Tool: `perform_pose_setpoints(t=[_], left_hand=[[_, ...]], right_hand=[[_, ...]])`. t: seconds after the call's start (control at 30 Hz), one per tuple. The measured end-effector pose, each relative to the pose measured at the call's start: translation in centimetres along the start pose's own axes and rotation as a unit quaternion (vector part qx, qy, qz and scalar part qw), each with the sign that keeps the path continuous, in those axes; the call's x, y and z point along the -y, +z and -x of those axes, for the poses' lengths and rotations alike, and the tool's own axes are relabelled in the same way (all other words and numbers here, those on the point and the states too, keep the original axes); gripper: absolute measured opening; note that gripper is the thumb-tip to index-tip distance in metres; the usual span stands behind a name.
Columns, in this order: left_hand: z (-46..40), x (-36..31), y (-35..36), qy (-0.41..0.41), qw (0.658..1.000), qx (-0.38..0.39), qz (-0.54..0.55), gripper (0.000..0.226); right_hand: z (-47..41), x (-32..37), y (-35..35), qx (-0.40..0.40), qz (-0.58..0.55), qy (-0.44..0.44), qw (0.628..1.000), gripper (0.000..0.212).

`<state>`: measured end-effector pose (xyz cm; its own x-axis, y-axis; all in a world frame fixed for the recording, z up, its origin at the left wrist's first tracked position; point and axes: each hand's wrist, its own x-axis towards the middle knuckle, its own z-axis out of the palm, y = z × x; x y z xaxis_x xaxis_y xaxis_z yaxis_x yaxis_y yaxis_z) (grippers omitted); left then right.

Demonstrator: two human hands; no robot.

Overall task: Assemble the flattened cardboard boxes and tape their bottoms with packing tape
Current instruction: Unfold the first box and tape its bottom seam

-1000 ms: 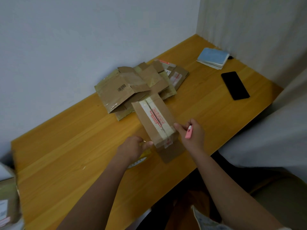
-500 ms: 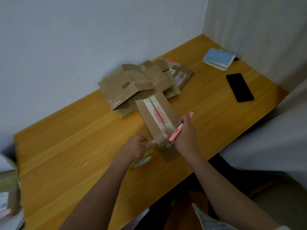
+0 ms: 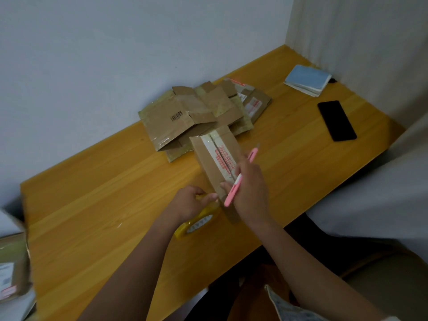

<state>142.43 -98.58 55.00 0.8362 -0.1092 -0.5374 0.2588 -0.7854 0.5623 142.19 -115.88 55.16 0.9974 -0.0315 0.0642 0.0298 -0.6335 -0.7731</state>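
A small assembled cardboard box (image 3: 209,158) stands on the wooden table (image 3: 92,205), with clear tape and red print along its top seam. My right hand (image 3: 251,188) grips a pink utility knife (image 3: 234,191) and lies against the box's near end. My left hand (image 3: 188,203) holds a yellowish roll of packing tape (image 3: 196,224) just left of the box, its thumb by the box's near corner. A pile of flattened cardboard boxes (image 3: 185,117) lies behind, against the wall.
A black phone (image 3: 337,120) and a blue notebook (image 3: 306,79) lie on the table's far right. Another cardboard box (image 3: 12,269) shows at the left edge. A white curtain (image 3: 370,54) hangs on the right. My lap is below the table's near edge.
My right hand moved left onto the box's near end, turning the pink knife to lie across it. My left hand with the tape roll stayed beside the box.
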Motion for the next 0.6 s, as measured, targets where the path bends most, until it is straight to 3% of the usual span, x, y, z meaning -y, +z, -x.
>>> perform_pose_setpoints(t=[0.07, 0.17, 0.3, 0.4, 0.6], left_hand=[[0.2, -0.1, -0.3, 0.014, 1.000, -0.001, 0.001, 0.045], [0.7, -0.1, -0.7, 0.034, 0.999, 0.002, 0.003, 0.037], [1.6, 0.2, -1.2, 0.016, 0.994, 0.025, 0.110, 0.044], [2.1, 0.7, -1.6, 0.020, 0.986, 0.048, 0.158, 0.025], [2.0, 2.0, -1.2, 0.040, 0.987, 0.030, 0.155, 0.012]], right_hand=[[1.1, 0.1, 0.5, 0.052, -0.026, -0.029, 0.998, 0.057], [1.9, -0.7, 1.1, 0.113, -0.034, -0.037, 0.992, 0.065], [1.1, -1.4, 1.3, 0.096, -0.052, -0.036, 0.993, 0.058], [0.9, -1.3, 1.1, 0.092, -0.057, -0.036, 0.993, 0.052], [0.7, -1.4, 1.0, 0.103, -0.090, -0.018, 0.990, 0.060]])
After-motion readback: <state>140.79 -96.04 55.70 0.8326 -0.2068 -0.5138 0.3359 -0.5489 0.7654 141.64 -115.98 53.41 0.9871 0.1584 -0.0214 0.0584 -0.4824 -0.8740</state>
